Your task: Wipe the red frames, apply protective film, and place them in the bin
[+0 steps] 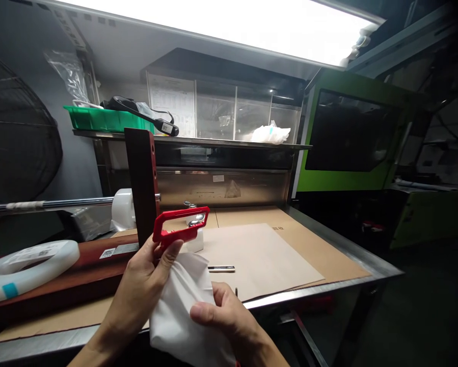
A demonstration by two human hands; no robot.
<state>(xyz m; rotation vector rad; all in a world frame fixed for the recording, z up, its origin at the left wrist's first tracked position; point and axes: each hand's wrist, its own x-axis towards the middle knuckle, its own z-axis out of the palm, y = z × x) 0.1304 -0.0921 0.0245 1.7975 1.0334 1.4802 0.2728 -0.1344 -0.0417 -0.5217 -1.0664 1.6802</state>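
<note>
The left hand (146, 278) pinched a red frame (177, 236) between thumb and fingers, holding it up over the near side of the tabletop (379, 267). The right hand (231, 316) gripped a white cloth (185, 300), its thumb pressed on the fabric, just right of the left hand. Beyond, a slim tool (221, 268) lay on a pale sheet (263, 260); at left, a translucent roll (69, 253) rested on a dark red base (91, 257).

Left hand (144, 275) is bare, thumb rounded at the tip; left forearm (101, 341) is uncovered to the lower edge of view. Right hand (234, 313) is likewise bare, thumb blunt-ended; right forearm (267, 351) is uncovered where visible.
</note>
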